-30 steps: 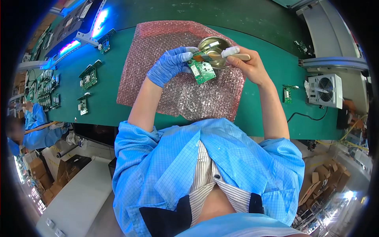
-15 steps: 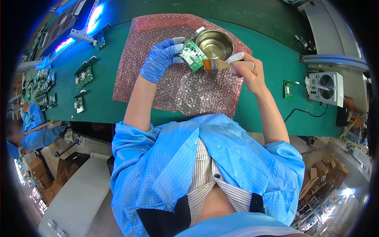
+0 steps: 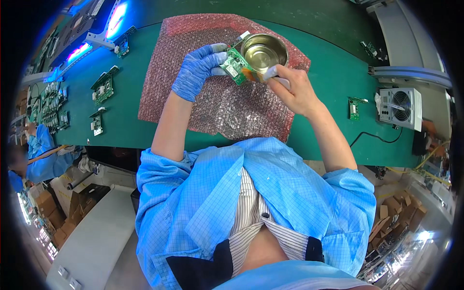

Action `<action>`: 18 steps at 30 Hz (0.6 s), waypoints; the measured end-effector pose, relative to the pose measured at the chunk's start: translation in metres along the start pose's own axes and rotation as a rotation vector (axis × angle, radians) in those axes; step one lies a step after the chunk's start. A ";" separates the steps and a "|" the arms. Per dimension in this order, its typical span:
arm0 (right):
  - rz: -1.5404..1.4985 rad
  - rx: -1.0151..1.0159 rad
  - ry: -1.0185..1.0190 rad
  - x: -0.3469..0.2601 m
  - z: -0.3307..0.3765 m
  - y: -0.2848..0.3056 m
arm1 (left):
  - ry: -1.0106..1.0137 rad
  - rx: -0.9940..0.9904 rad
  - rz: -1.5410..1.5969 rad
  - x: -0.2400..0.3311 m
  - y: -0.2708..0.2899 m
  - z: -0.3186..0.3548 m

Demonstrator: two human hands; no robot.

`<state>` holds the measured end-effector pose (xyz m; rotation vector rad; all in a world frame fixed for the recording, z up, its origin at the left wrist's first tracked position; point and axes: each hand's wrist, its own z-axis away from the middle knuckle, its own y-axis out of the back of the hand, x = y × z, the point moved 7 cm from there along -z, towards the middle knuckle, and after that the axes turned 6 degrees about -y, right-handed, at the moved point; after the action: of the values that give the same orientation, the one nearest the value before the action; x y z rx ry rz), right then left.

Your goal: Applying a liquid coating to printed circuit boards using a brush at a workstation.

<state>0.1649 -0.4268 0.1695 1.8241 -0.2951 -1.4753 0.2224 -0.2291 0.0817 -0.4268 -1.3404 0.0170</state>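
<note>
My left hand (image 3: pixel 197 69), in a blue glove with bare-looking pale fingertips, grips a green circuit board (image 3: pixel 234 67) by its left edge. The board is tilted, just left of a round metal bowl (image 3: pixel 261 53). My right hand (image 3: pixel 296 87), ungloved but with a white cover on a fingertip, is closed round the handle of a flat brush (image 3: pixel 253 75). The orange-brown bristles meet the board's right edge and look blurred. Part of the brush is hidden behind my fingers. Beneath both hands lies a red bubble-wrap sheet (image 3: pixel 169 92).
More circuit boards (image 3: pixel 104 87) lie on the green table (image 3: pixel 328 130) at left, with one board (image 3: pixel 355 108) at right. A white fan unit (image 3: pixel 400 107) with a black cable stands at the right edge. A lit blue lamp (image 3: pixel 115 21) is upper left. Another person (image 3: pixel 43 150) sits far left.
My right hand has moved left and turned, bringing the brush further over the board. My left hand and the circuit board have barely shifted.
</note>
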 end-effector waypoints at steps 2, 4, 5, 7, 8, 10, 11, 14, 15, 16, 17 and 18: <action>-0.207 0.040 -0.099 0.009 0.005 0.010 | 0.003 0.007 -0.003 0.002 0.002 0.000; -0.370 0.105 -0.154 0.017 0.007 0.017 | -0.008 -0.021 0.009 0.005 -0.002 -0.001; -0.433 0.155 -0.150 0.020 0.005 0.022 | 0.003 -0.012 -0.007 0.005 -0.002 -0.002; -0.593 0.222 -0.145 0.026 -0.001 0.025 | -0.003 -0.075 0.047 0.008 -0.010 -0.002; -0.619 0.197 -0.183 0.031 -0.003 0.023 | -0.028 -0.126 0.083 0.010 -0.014 -0.001; -0.661 0.120 -0.236 0.039 -0.005 0.018 | -0.015 -0.115 0.094 0.009 -0.013 -0.002; -0.676 0.097 -0.243 0.041 -0.003 0.016 | -0.027 -0.120 0.108 0.009 -0.011 -0.001; -0.692 0.037 -0.270 0.045 0.004 0.009 | -0.016 -0.085 0.129 0.004 -0.003 0.000; -0.680 0.023 -0.284 0.046 0.007 0.007 | -0.027 -0.078 0.146 0.003 -0.001 0.000; -0.663 0.011 -0.302 0.047 0.009 0.005 | -0.029 -0.062 0.152 0.001 0.001 0.000; -0.657 0.048 -0.295 0.047 0.010 0.006 | -0.032 -0.047 0.158 0.000 0.002 -0.001; -0.666 0.136 -0.294 0.048 0.010 0.009 | -0.051 -0.021 0.177 0.000 0.003 -0.002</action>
<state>0.1728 -0.4660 0.1395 1.9069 0.0949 -2.2345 0.2247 -0.2268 0.0804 -0.5652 -1.3504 0.1613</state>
